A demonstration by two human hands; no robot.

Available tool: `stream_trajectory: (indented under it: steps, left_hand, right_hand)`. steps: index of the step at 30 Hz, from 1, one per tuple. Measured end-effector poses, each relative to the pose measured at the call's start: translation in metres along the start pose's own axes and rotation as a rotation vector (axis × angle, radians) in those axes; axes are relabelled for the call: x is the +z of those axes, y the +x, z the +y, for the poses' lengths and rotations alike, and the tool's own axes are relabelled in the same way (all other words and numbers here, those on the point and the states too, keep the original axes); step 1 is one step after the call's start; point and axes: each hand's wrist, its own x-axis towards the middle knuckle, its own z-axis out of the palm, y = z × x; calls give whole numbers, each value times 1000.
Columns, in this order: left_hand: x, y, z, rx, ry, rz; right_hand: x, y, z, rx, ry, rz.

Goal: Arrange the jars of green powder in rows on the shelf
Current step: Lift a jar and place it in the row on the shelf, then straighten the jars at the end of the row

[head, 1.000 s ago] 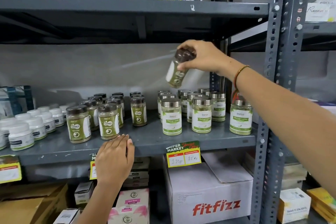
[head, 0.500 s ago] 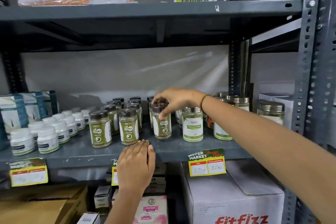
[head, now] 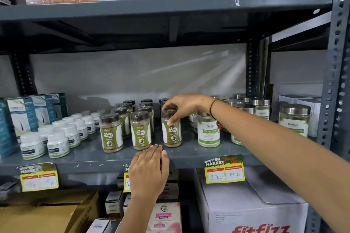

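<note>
Green powder: it filled the brown-lidded jar (head: pixel 171 132) under the right hand (head: pixel 184 105), which stood on the grey shelf (head: pixel 189 154) at the front of a third column.
Right hand: its fingers curled down over the brown lid from above, thumb pressed on the jar's shoulder, a closed grasp with the jar's base seemingly on the shelf.
Left hand: the left hand (head: pixel 149 171) lay flat and open against the shelf's front lip, holding nothing, just below the front row.
Done so far: two front jars (head: pixel 111 135) (head: pixel 141 133) stood side by side with fuller columns lined up behind them; the held jar sat level with them, well spaced to their right.
Left to do: in my judgement only the release and perhaps a small nudge remained for this jar; whether more loose jars waited could not be told.
Long axis: vertical, the jar upright, lid up.
Facing: its label faced outward toward the camera, turned slightly to the right of the other two.
Neighbours: steel-lidded jars (head: pixel 208 130) stood just beside it on the right, white tubs (head: pixel 56 143) well apart on the left.
</note>
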Motion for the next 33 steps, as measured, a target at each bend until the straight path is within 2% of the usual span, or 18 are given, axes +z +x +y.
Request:
stream_trajectory:
  steps: [4,7,15,20,22,26,30,33]
  left_hand:
    - [-4,0,1,3,11,-19]
    - [-7,1,2,3,17,-55]
    - [-19,0,9,-21,29,-117]
    - [-23,0,12,-20,19,-142]
    - [-22,0,11,-12,17,-143]
    - [-18,-1,9,-21,4,-127]
    - [-14,0,7,-24,10,-136]
    - [-14,0,7,-25,17,-134]
  right_hand:
    - [2,-6,-3,20,16,0]
    - [-1,-17,-7,20,-17,67]
    - [-30,-82,-1,-20,-11,491]
    - [-47,-136,40,137,-89,696]
    - [-51,-156,60,281,-196,674]
    - [-50,-185,93,566,-495,424]
    - [-42,-196,112,730,-679,244]
    - [-41,-196,120,806,-741,188]
